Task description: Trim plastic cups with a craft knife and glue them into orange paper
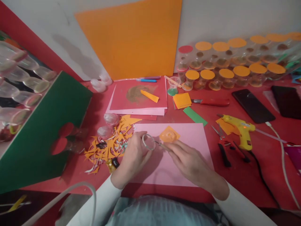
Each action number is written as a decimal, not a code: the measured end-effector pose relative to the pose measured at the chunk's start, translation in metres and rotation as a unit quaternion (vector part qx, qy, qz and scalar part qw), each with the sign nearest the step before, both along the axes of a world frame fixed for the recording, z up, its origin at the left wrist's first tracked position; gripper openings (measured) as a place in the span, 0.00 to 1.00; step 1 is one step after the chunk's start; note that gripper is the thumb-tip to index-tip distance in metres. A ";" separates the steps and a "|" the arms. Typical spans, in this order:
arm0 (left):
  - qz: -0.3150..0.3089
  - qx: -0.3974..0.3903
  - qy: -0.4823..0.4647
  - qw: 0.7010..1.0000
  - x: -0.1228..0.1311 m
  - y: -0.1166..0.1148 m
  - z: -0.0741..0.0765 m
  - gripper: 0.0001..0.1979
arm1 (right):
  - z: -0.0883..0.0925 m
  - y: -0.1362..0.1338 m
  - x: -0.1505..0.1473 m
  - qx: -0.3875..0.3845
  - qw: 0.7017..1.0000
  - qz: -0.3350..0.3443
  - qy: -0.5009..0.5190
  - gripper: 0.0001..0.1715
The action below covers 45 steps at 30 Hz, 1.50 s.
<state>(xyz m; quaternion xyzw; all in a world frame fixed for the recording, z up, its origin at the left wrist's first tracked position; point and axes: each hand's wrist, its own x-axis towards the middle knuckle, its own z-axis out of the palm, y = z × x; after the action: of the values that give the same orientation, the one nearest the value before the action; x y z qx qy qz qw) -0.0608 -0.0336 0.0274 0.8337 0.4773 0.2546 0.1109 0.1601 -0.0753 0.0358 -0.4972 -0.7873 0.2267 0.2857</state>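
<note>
My left hand [135,150] is closed around a clear plastic cup [148,142], its round, whitish rim facing up and to the right. My right hand [188,160] pinches a slim tool with a thin metal tip [162,145], whose exact kind I cannot make out. Its tip reaches the right side of the cup's rim; whether it touches is unclear. Just beyond the right fingers, an orange paper square [169,133] with a clear round plastic piece on it lies on the pink sheet [192,135].
Orange paper scraps [113,147] are heaped on the left beside a green board [47,131]. A yellow glue gun [242,128], small scissors [219,133] and a phone [252,105] lie right. Cups with orange tops [227,73] line the back, near a red-handled cutter [213,102].
</note>
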 end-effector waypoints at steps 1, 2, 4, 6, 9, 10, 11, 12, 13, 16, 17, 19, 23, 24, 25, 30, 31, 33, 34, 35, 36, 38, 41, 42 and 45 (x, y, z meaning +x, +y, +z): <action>-0.008 -0.017 -0.016 1.000 0.000 0.000 0.006 0.21 | 0.003 0.002 0.002 0.013 0.999 -0.005 0.046 0.16; -0.017 -0.031 -0.031 0.999 0.001 0.001 0.013 0.22 | 0.006 0.004 0.004 0.018 0.996 -0.015 0.089 0.14; -0.026 -0.055 -0.061 0.996 0.005 0.002 0.022 0.22 | 0.009 0.009 0.006 -0.006 0.986 -0.035 0.162 0.10; -0.030 -0.073 -0.092 0.993 0.011 0.004 0.028 0.22 | 0.010 0.016 0.006 -0.057 0.974 -0.042 0.215 0.06; -0.038 -0.094 -0.143 0.984 0.022 0.008 0.029 0.22 | 0.005 0.024 0.003 -0.108 0.961 -0.070 0.246 0.04; -0.040 -0.100 -0.160 0.981 0.026 0.009 0.028 0.22 | 0.002 0.026 0.002 -0.119 0.959 -0.085 0.244 0.03; -0.041 -0.105 -0.175 0.978 0.030 0.010 0.026 0.22 | 0.000 0.028 0.001 -0.126 0.958 -0.098 0.239 0.03; -0.040 -0.109 -0.189 0.975 0.033 0.010 0.024 0.22 | -0.002 0.029 0.000 -0.129 0.958 -0.108 0.234 0.03; -0.038 -0.112 -0.199 0.973 0.036 0.011 0.022 0.23 | -0.003 0.029 -0.001 -0.125 0.958 -0.114 0.230 0.05; -0.053 -0.129 -0.209 0.968 0.042 0.012 0.014 0.23 | -0.004 0.030 -0.002 -0.091 0.968 -0.122 0.202 0.06; -0.062 -0.135 -0.211 0.966 0.043 0.012 0.012 0.22 | -0.003 0.031 -0.002 -0.081 0.972 -0.123 0.183 0.06; -0.079 -0.143 -0.219 0.962 0.044 0.012 0.008 0.21 | -0.002 0.031 -0.002 -0.070 0.981 -0.126 0.132 0.07; -0.077 -0.159 -0.224 0.959 0.041 0.011 0.003 0.22 | -0.003 0.031 -0.001 -0.039 0.992 -0.113 0.036 0.12; -0.070 -0.165 -0.221 0.959 0.041 0.011 0.003 0.23 | -0.005 0.030 -0.001 -0.019 0.994 -0.104 0.022 0.13; -0.062 -0.173 -0.218 0.958 0.041 0.011 0.002 0.23 | -0.006 0.030 -0.001 0.004 0.996 -0.092 0.011 0.14; -0.038 -0.208 -0.217 0.953 0.042 0.009 0.003 0.23 | -0.012 0.026 -0.003 0.100 0.992 -0.065 -0.034 0.10; -0.037 -0.213 -0.218 0.952 0.043 0.009 0.003 0.24 | -0.012 0.026 -0.004 0.107 0.991 -0.074 -0.041 0.10; -0.038 -0.220 -0.225 0.948 0.043 0.008 0.004 0.25 | -0.012 0.026 -0.005 0.108 0.989 -0.088 -0.046 0.09; -0.041 -0.222 -0.230 0.947 0.043 0.007 0.004 0.25 | -0.012 0.026 -0.006 0.107 0.989 -0.091 -0.041 0.09; -0.044 -0.223 -0.235 0.945 0.043 0.007 0.003 0.25 | -0.011 0.026 -0.006 0.102 0.990 -0.094 -0.032 0.09; -0.045 -0.224 -0.239 0.944 0.043 0.007 0.003 0.24 | -0.011 0.026 -0.006 0.092 0.991 -0.096 -0.023 0.09; -0.042 -0.227 -0.239 0.943 0.042 0.007 0.002 0.23 | -0.009 0.027 -0.005 0.061 0.993 -0.104 -0.006 0.08; -0.042 -0.221 -0.240 0.944 0.041 0.008 0.001 0.20 | -0.006 0.028 -0.003 0.002 0.993 -0.119 0.012 0.09; -0.043 -0.215 -0.241 0.945 0.041 0.008 0.000 0.19 | -0.005 0.028 -0.003 -0.012 0.992 -0.122 0.022 0.10; -0.036 -0.194 -0.236 0.952 0.042 0.008 0.000 0.20 | -0.002 0.028 -0.001 -0.029 0.990 -0.132 0.044 0.14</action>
<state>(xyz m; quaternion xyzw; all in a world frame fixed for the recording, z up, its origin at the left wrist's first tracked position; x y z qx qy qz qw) -0.0189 -0.0253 0.0273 0.7288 0.4475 0.3426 0.3890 0.1589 -0.0478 0.0342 -0.5942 -0.6946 0.2317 0.3328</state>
